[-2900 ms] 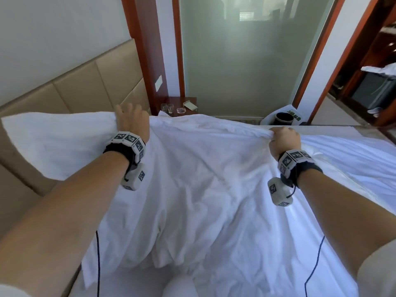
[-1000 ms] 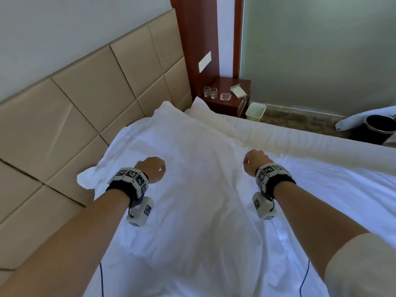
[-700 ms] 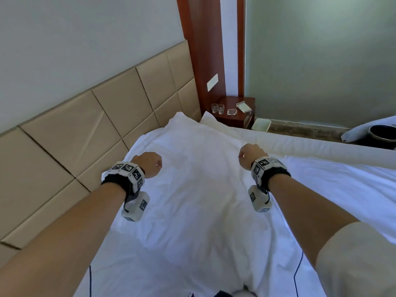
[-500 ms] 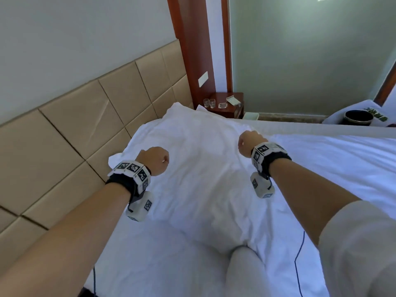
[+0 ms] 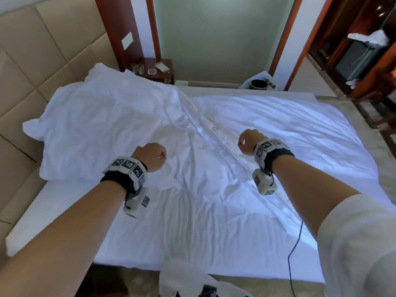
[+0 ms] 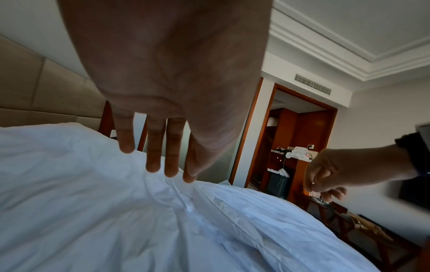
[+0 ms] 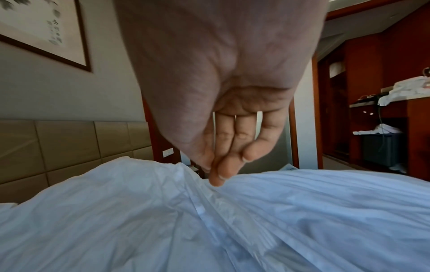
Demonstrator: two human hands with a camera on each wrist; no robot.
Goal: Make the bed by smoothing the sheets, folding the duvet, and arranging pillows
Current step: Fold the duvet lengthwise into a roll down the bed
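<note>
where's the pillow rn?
Head view: the pillow lies at the left of the bed, against the headboard, ahead of the left hand.

The head view looks down from above the bed's near edge toward its far edge. Each wrist view sits low and close over the bed, looking along the fingers. All three share the crumpled ridge.
</note>
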